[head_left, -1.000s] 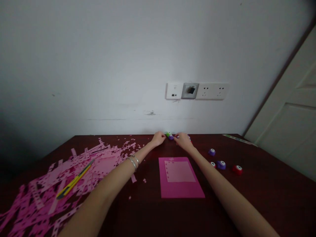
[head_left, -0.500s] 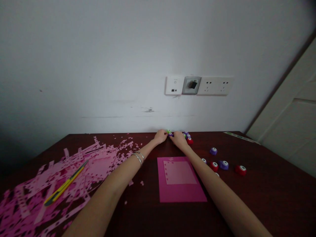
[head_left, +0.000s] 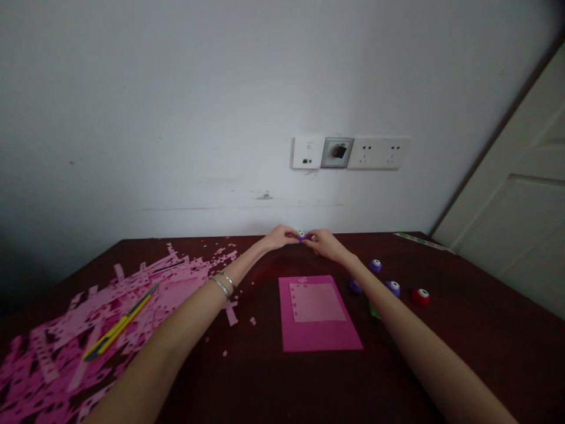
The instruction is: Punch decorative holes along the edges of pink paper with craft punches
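At the back of the table, near the wall, my left hand pinches a small purple paper punch from its left side. The fingers of my right hand close on the same punch from the right. Just behind it shows a bit of a green punch. Part of another punch lies by my right fingertips, mostly hidden. Nearer to me, between my forearms, a light pink sheet with a column of punched shapes rests on a larger magenta sheet.
Pink paper scraps cover the left side, with a yellow utility knife on them. Around my right forearm stand more punches, among them a purple one and a red one. A patterned strip lies at the back right.
My hands have come around the purple punch, my right hand turning and shifting slightly right. The red and purple punches seen beside my right hand are now mostly hidden. The view has shifted slightly.
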Available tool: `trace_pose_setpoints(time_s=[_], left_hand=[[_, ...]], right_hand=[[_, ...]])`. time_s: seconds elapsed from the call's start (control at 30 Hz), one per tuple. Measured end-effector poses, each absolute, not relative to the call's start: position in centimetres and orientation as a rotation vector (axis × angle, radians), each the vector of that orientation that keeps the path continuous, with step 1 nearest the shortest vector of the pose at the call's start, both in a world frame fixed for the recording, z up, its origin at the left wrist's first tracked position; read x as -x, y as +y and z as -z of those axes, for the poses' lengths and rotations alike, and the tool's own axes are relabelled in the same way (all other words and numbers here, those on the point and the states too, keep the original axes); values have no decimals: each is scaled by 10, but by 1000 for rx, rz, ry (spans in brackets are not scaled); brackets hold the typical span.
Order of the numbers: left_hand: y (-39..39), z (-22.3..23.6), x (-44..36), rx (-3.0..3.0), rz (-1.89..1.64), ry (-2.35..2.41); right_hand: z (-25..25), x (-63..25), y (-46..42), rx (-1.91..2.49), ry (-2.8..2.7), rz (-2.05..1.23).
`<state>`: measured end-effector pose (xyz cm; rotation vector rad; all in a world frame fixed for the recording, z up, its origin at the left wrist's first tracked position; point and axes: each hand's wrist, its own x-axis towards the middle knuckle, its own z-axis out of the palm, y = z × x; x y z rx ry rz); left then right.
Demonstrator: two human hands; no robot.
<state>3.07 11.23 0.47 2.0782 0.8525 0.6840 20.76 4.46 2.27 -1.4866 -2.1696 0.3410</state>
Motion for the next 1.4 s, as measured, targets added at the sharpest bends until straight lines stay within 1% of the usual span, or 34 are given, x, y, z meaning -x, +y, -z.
trace_pose_setpoints(time_s=[0.17,0.37,0.57,0.87,1.4], left_hand=[[81,-27,-21,-2123,-537,726],[46,-27,-12,-2281,-501,684],[24,-12,-12,-2411,-449,771],[27,10,-14,-2482,-415,786],[22,8,-11,-2498,-412,808]], right_hand=[[-35,-214,16,1297,-2213,-557],[-32,-216,-10,1235,-2302,-710],[-16,-219,-25,1203,-2370,-725],[2,-219,-22,1193,-2422,-688],[4,-219,-23,1227,-2402,-733]])
